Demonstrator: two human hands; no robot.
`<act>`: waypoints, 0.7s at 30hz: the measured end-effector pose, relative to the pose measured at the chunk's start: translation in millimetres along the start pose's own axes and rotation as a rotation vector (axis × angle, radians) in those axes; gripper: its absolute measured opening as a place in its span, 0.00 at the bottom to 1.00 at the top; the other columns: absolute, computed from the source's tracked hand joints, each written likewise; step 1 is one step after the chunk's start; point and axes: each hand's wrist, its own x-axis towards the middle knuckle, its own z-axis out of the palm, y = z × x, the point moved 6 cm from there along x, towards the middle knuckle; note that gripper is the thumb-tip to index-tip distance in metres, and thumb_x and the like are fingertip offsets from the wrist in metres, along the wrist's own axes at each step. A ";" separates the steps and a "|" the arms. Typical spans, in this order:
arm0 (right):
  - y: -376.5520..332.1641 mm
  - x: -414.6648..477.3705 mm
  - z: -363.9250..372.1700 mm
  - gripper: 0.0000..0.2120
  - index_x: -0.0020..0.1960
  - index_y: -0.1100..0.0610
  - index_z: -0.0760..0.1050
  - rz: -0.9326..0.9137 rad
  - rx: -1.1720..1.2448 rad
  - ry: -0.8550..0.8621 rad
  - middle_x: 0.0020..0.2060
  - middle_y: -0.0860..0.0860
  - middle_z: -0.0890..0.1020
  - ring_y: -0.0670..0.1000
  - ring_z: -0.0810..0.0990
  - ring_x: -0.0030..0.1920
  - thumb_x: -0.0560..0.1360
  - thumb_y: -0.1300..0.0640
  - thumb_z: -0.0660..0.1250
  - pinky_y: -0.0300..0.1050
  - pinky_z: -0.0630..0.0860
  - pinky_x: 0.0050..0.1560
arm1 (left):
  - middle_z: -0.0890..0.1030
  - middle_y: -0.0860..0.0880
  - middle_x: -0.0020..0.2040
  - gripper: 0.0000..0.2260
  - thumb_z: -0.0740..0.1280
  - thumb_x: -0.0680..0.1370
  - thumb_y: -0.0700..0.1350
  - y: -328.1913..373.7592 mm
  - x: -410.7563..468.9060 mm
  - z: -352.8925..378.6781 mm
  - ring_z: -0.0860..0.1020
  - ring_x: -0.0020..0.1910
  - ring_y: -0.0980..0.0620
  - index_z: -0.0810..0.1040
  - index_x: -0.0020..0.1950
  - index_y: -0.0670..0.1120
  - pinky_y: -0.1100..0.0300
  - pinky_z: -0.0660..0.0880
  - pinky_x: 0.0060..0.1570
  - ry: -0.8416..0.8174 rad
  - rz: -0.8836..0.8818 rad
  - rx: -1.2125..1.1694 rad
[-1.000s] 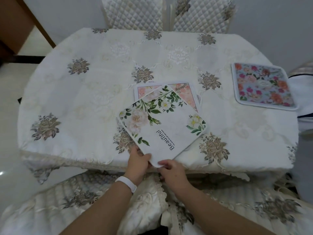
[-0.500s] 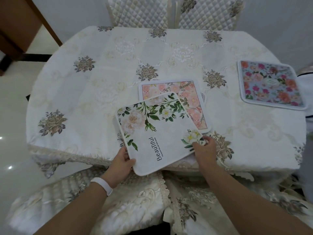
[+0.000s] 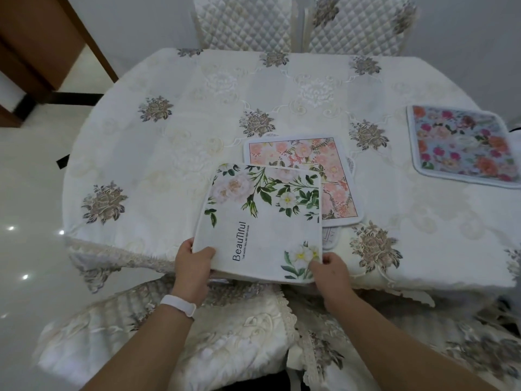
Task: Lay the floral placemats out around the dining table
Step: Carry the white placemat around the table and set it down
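A square white fabric placemat printed with pale roses, green leaves and the word "Beautiful" point(image 3: 262, 221) sits at the near edge of the table, held by both hands at its two near corners. The left hand point(image 3: 194, 266) grips the near left corner, with the thumb pressed on top and the fingers curled underneath. The right hand point(image 3: 331, 273) pinches the near right corner beside the printed white blossoms, thumb above; its other fingers are hidden under the mat. The mat's near edge juts past the table edge toward the person. Its far part overlaps the near left corner of a square placemat with pink and peach flowers and a white border point(image 3: 304, 156). Whether the white mat lies flat or is raised a little off that one is hard to tell from this angle.

A sliver of another pale mat with thin line markings point(image 3: 329, 235) peeks out beneath the pink one. Well apart, at the right side of the table, lies a light blue square placemat with red, pink and orange flowers point(image 3: 462, 145).

All of them rest on a cream embroidered tablecloth with grey-brown flower motifs point(image 3: 197, 136). The left wrist wears a white band point(image 3: 178, 304). Two quilted cream chair backs point(image 3: 245, 21) stand at the far side, and an embroidered cream seat cushion point(image 3: 225, 334) lies below the hands.
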 end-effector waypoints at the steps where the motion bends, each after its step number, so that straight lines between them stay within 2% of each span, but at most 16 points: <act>1: 3.2 -4.5 7.1 0.05 0.51 0.57 0.75 0.003 -0.005 -0.033 0.46 0.54 0.81 0.55 0.82 0.45 0.75 0.63 0.66 0.57 0.83 0.47 | 0.79 0.45 0.52 0.12 0.65 0.77 0.34 1.5 -0.8 -4.4 0.79 0.47 0.44 0.73 0.59 0.44 0.49 0.80 0.41 0.003 0.006 -0.023; 3: 7.5 -16.5 21.7 0.05 0.49 0.57 0.74 0.000 -0.037 -0.102 0.46 0.55 0.81 0.53 0.82 0.45 0.75 0.64 0.66 0.54 0.83 0.45 | 0.80 0.45 0.54 0.13 0.66 0.77 0.33 1.8 -2.4 -12.5 0.80 0.51 0.42 0.74 0.60 0.44 0.43 0.80 0.47 0.009 0.011 -0.080; 4: 9.2 -22.9 29.7 0.05 0.47 0.56 0.74 -0.001 -0.045 -0.138 0.46 0.54 0.81 0.52 0.82 0.44 0.75 0.65 0.66 0.52 0.83 0.45 | 0.81 0.45 0.55 0.15 0.66 0.77 0.33 1.5 -4.0 -15.2 0.80 0.52 0.42 0.75 0.61 0.45 0.43 0.80 0.48 0.011 0.012 -0.105; 7: 11.8 -40.2 53.3 0.09 0.47 0.54 0.78 -0.035 -0.068 -0.249 0.44 0.53 0.84 0.51 0.83 0.43 0.73 0.67 0.67 0.45 0.81 0.41 | 0.82 0.45 0.56 0.16 0.64 0.77 0.31 0.7 -14.3 -10.9 0.81 0.52 0.43 0.74 0.62 0.44 0.49 0.82 0.45 -0.045 0.026 -0.113; 10: 6.7 -44.5 61.5 0.11 0.45 0.52 0.78 -0.072 -0.087 -0.287 0.42 0.49 0.84 0.49 0.83 0.45 0.73 0.67 0.68 0.41 0.79 0.40 | 0.82 0.47 0.56 0.18 0.64 0.76 0.29 -1.8 -24.8 4.6 0.81 0.53 0.44 0.73 0.60 0.48 0.48 0.82 0.44 -0.136 0.036 -0.073; 13: 4.1 -41.5 60.8 0.10 0.46 0.52 0.78 -0.059 -0.072 -0.310 0.44 0.51 0.84 0.50 0.83 0.45 0.72 0.67 0.70 0.47 0.82 0.45 | 0.82 0.48 0.56 0.23 0.64 0.75 0.29 -2.2 -34.0 17.0 0.80 0.55 0.43 0.73 0.57 0.57 0.40 0.80 0.51 -0.182 0.052 -0.011; 15: 2.8 -40.7 58.8 0.10 0.47 0.53 0.78 -0.046 -0.037 -0.325 0.45 0.53 0.85 0.53 0.84 0.45 0.72 0.67 0.70 0.54 0.83 0.48 | 0.81 0.48 0.57 0.25 0.64 0.74 0.29 -1.0 -38.5 20.8 0.80 0.54 0.44 0.72 0.55 0.61 0.40 0.79 0.51 -0.176 0.069 0.021; 19: 0.1 -34.6 49.6 0.09 0.49 0.57 0.79 0.010 0.144 -0.317 0.46 0.57 0.86 0.59 0.85 0.47 0.72 0.69 0.70 0.62 0.82 0.49 | 0.81 0.47 0.55 0.23 0.62 0.76 0.27 8.6 -48.3 27.6 0.82 0.50 0.45 0.73 0.57 0.55 0.46 0.82 0.38 -0.199 0.091 -0.058; 21: -5.3 -28.1 41.6 0.10 0.52 0.60 0.78 0.046 0.240 -0.305 0.48 0.59 0.85 0.62 0.84 0.48 0.73 0.70 0.69 0.64 0.81 0.51 | 0.82 0.46 0.54 0.23 0.62 0.75 0.26 13.7 -54.4 27.9 0.83 0.49 0.44 0.73 0.57 0.54 0.47 0.82 0.37 -0.207 0.105 -0.089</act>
